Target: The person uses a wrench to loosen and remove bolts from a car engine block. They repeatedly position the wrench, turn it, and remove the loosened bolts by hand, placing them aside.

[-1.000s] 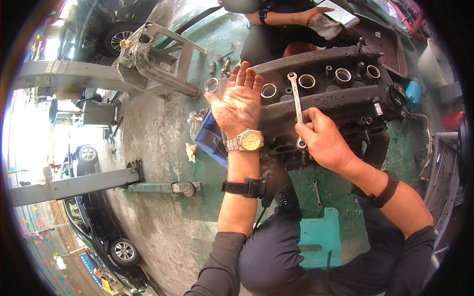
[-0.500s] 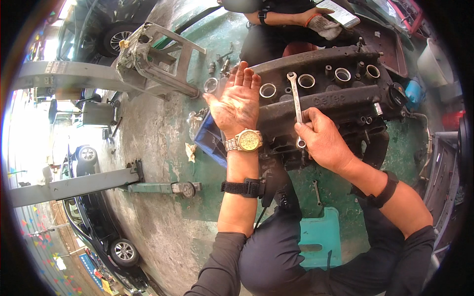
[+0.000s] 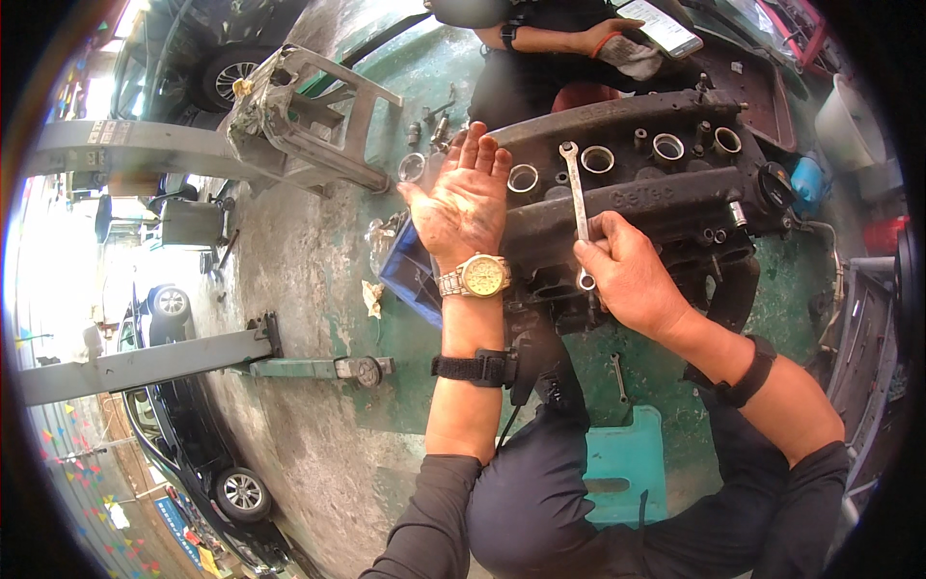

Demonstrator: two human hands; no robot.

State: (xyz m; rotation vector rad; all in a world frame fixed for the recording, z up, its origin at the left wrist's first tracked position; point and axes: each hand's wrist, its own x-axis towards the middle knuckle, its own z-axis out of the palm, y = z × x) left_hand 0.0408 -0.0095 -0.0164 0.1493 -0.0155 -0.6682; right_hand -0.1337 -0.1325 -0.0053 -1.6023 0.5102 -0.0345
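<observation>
Palm up and fingers stretched out, my left hand holds nothing, its palm smudged with dark grime. It hovers by the left end of a black engine valve cover, which has a row of round, pale-rimmed holes. In my right hand is a silver combination wrench, gripped near its ring end between thumb and fingers. The wrench's open jaw points away from me, over the cover. A small socket-like metal piece stands on the cover's right side. What lies directly under my left hand is hidden.
Another wrench lies on the green floor near a turquoise stool. A blue-edged box sits left of the engine. Across from me, a co-worker's gloved hand is beside a tablet-like device. A grey stool stands at left.
Both my hands stay almost where they were, the wrench shifting only slightly. The co-worker's tablet-like device has tilted and moved a little.
</observation>
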